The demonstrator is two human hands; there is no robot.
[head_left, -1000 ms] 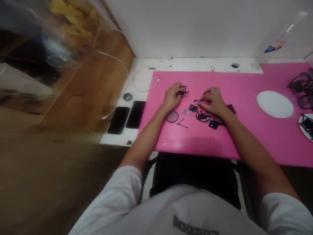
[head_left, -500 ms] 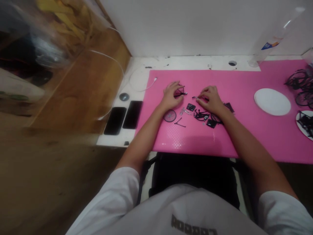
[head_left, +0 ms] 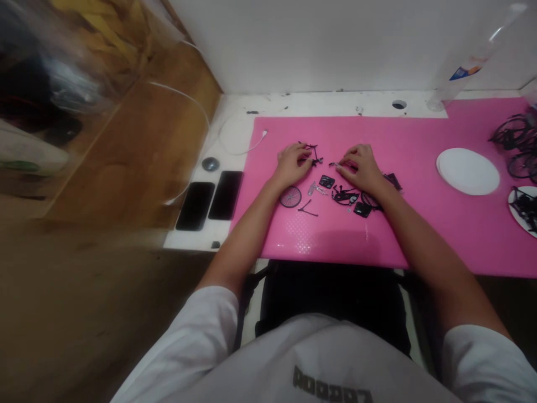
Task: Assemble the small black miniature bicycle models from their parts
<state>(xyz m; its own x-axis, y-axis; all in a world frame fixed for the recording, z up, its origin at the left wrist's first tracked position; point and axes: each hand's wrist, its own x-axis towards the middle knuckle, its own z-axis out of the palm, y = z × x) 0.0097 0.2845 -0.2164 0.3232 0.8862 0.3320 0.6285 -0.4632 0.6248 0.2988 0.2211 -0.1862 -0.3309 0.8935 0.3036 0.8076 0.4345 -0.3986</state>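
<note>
A white worktop [head_left: 241, 105] runs along the wall, its far edge against it, and a pink mat [head_left: 423, 235] covers most of what I can see, leaving a strip bare along the far edge and another down the left edge. A clear bottle [head_left: 467, 70] stands at the far edge, over to the right. Small black bicycles [head_left: 514, 137] crowd the mat farther right, with a white plate [head_left: 467, 172] lying to their left and a second plate [head_left: 520, 220], partly out of view, carrying black parts [head_left: 526, 207] nearer the near edge. Two dark phones [head_left: 196, 206] [head_left: 225, 195] lie side by side by the left edge, a round disc [head_left: 210, 164] just beyond them, and a thin cable [head_left: 247, 151] reaches onto the mat.

The person's left hand [head_left: 293, 165] is curled nearly closed, fingers and thumb on a black frame [head_left: 315, 155] at the mat's middle. The right hand [head_left: 359, 165], just across from it, pinches a tiny piece [head_left: 333, 164] between thumb and fingertips. Toward the near edge lie a spoked wheel [head_left: 290, 196], a dark cluster [head_left: 344, 195], black squares [head_left: 326, 181] [head_left: 362, 209], a thin fork [head_left: 308, 209] and clear bits [head_left: 316, 190].
</note>
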